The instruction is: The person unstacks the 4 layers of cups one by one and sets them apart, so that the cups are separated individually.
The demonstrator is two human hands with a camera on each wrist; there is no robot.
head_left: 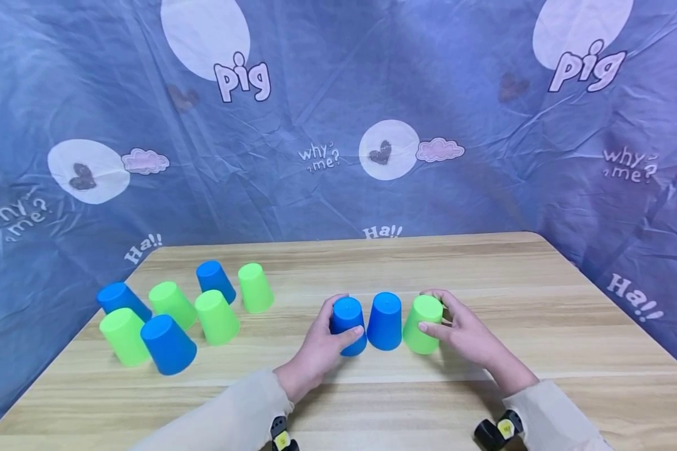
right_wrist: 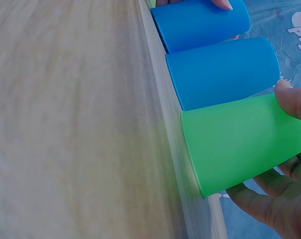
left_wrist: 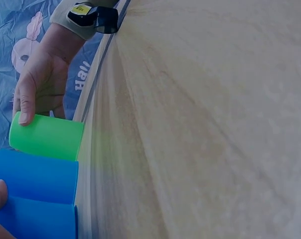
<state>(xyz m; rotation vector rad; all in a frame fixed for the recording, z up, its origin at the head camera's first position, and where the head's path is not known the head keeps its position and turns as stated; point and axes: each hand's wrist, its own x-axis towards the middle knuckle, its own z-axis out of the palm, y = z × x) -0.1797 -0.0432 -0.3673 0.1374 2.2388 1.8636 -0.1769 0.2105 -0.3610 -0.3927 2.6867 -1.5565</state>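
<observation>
Three upside-down plastic cups stand in a row near the table's middle. My left hand [head_left: 323, 346] grips the left blue cup [head_left: 348, 318], thumb across its front and fingers behind it. Between the hands stands a second blue cup [head_left: 385, 321], which neither hand holds. At the right end my right hand [head_left: 466, 331] holds the green cup [head_left: 423, 326], its thumb on the front near the top. The right wrist view shows the fingers curving around the far side of that green cup [right_wrist: 245, 144]. The cups in the row stand close together, rims on the table.
To the left, more upside-down cups stand in a loose group, among them a front blue cup [head_left: 168, 344], a green cup [head_left: 217, 317] and a rear green cup [head_left: 255, 288]. The wooden table [head_left: 372, 401] ends at a blue printed cloth [head_left: 327, 94] behind.
</observation>
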